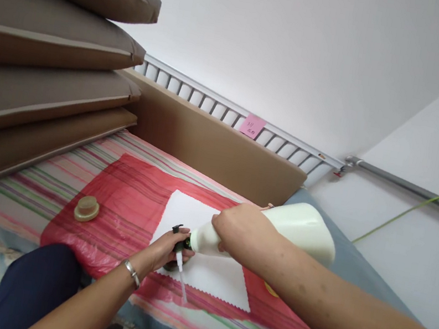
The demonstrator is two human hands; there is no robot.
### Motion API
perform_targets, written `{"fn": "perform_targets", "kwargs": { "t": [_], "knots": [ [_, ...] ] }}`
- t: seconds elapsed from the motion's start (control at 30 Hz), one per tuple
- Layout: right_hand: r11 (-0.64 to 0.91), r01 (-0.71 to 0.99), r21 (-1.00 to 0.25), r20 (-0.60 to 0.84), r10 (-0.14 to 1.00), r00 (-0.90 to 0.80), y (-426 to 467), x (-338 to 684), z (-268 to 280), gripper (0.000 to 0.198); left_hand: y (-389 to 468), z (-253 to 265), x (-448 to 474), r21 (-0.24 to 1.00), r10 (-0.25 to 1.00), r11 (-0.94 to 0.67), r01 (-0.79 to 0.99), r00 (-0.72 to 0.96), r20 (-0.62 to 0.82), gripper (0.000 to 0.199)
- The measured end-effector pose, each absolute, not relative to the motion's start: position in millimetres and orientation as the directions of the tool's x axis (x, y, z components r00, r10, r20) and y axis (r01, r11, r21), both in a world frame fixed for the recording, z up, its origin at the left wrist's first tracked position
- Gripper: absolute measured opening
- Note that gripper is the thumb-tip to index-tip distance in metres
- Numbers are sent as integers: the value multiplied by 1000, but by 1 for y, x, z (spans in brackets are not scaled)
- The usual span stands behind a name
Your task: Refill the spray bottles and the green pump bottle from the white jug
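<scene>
My right hand is wrapped round a large pale green bottle, tilted so its neck points down to the left. The neck's end meets a dark opening beside the fingers of my left hand. My left hand is closed on a pump dispenser top, black with a white stem and a clear tube slanting downward. Below that hand shows part of a dark round container, mostly hidden. A white cloth with zigzag edges lies beneath both hands.
A translucent red plastic sheet covers part of the striped cloth. On it rests a pale round lid. Stacked brown cushions rise at left; a brown board leans against the radiator. A yellow thing peeks below my right forearm.
</scene>
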State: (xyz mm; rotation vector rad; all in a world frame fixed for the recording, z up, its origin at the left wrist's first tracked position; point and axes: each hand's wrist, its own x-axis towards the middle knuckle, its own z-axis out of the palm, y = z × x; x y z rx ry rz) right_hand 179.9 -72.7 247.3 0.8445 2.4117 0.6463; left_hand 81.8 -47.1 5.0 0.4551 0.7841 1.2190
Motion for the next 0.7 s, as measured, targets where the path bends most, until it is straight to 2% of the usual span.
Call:
{"fn": "perform_targets", "kwargs": {
  "t": [0.27,0.4,0.53,0.7],
  "knots": [
    [695,525,492,-255,691,-676,-77,188,247,8,-48,9,79,706,943,306,-639,101,-317,34],
    [648,651,396,-128,741,-659,-68,216,235,17,-47,12,73,731,942,300,-613,72,-327,36],
    [538,814,219,42,828,-559,-59,266,205,28,-46,16,72,760,946,293,-581,58,-320,32],
    [325,935,-142,190,936,-297,-64,338,156,26,-50,18,79,781,944,293,-551,34,-329,39]
  ]
}}
